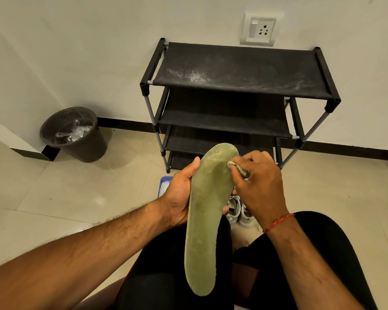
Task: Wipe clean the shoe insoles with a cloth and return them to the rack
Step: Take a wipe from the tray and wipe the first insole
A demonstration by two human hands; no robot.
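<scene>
A long green insole (207, 211) stands lengthwise over my lap, toe end pointing away toward the rack. My left hand (180, 193) grips its left edge near the middle, thumb up along the side. My right hand (259, 186) pinches a small bunched greenish cloth (237, 167) against the insole's right edge near the toe. The black shoe rack (238, 86) with fabric shelves stands against the wall ahead; its dusty top shelf and the shelves below it that I can see hold nothing.
A dark waste bin (74, 135) with clear plastic inside sits on the floor to the left. White shoes (239, 211) lie on the tiles between my knees, partly hidden. A blue and white object (164, 184) peeks out behind my left hand. A wall socket (261, 29) is above the rack.
</scene>
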